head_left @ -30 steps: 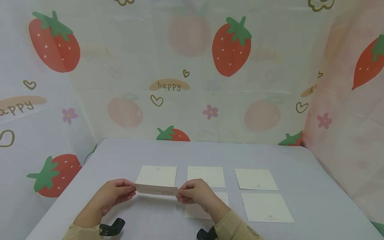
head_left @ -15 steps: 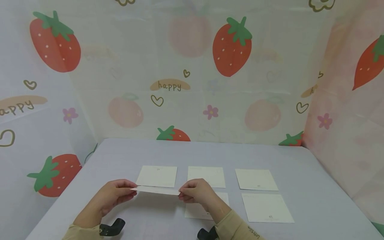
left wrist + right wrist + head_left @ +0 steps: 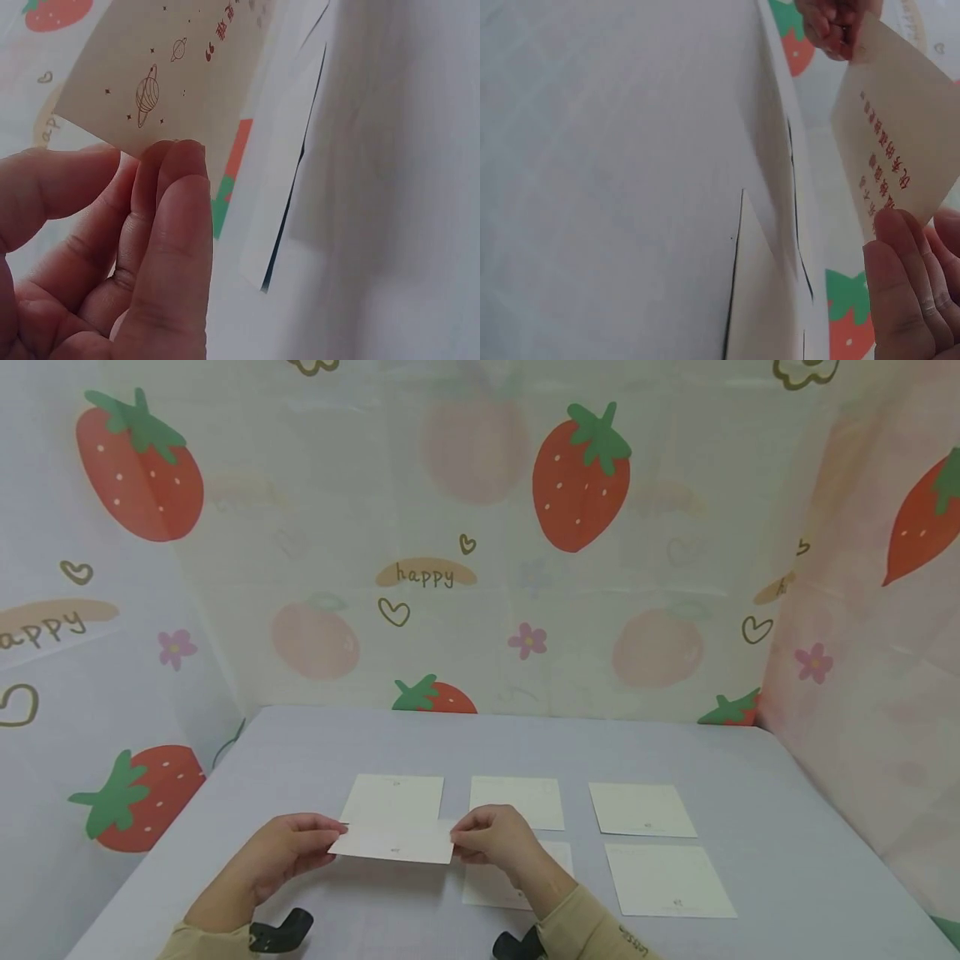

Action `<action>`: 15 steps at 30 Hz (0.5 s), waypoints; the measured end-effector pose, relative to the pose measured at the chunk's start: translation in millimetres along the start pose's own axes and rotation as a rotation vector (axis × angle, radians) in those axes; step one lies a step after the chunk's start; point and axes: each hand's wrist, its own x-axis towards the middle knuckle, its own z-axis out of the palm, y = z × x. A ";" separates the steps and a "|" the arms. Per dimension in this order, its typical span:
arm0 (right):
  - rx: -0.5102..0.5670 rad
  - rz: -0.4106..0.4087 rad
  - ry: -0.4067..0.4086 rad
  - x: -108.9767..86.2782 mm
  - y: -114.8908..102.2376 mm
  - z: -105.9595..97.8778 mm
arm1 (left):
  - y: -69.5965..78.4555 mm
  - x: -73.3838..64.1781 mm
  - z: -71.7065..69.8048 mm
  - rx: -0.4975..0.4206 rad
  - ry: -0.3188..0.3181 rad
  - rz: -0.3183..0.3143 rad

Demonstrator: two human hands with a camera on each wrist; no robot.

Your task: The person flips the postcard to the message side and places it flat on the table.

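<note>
Between both hands a cream card is held above the table, its near-blank face with a small mark turned up toward the head camera. My left hand pinches its left edge, and my right hand pinches the right edge. In the left wrist view, the card's underside shows a printed ringed planet and small stars. Red characters run across the card in the right wrist view. Directly behind it lies another card, its front edge covered from the head camera.
Several more cards lie flat: one at back middle, one at back right, one at front right. The front middle card is partly covered by my right hand and forearm. Strawberry-print cloth surrounds the white table.
The held card has tilted: its printed face showed a second ago, then it was nearly edge-on, and now its near-blank face shows. Both hands stay almost in place, still pinching it.
</note>
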 end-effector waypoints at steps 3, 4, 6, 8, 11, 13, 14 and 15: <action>0.006 -0.011 0.001 0.0 0.5 -0.3 | -0.8 0.2 1.3 0.016 0.007 0.005; 0.010 -0.012 0.001 -0.1 0.5 -0.4 | -0.8 -0.1 2.0 0.022 0.010 0.007; 0.010 -0.021 0.001 0.0 0.7 -0.4 | -1.1 0.0 2.8 0.030 0.009 0.016; 0.005 -0.029 0.006 0.0 0.5 -0.3 | -1.1 0.3 3.8 0.027 0.016 0.017; -0.007 -0.038 0.018 0.5 1.0 0.2 | -1.6 1.4 4.9 0.018 0.020 0.020; -0.007 -0.039 0.024 0.3 1.1 0.5 | -2.0 2.1 5.5 0.006 0.023 0.019; -0.002 -0.038 0.026 0.4 1.3 0.6 | -2.1 2.4 5.6 0.004 0.023 0.019; 0.005 -0.035 0.027 0.5 1.5 0.6 | -2.3 2.6 5.8 0.003 0.023 0.020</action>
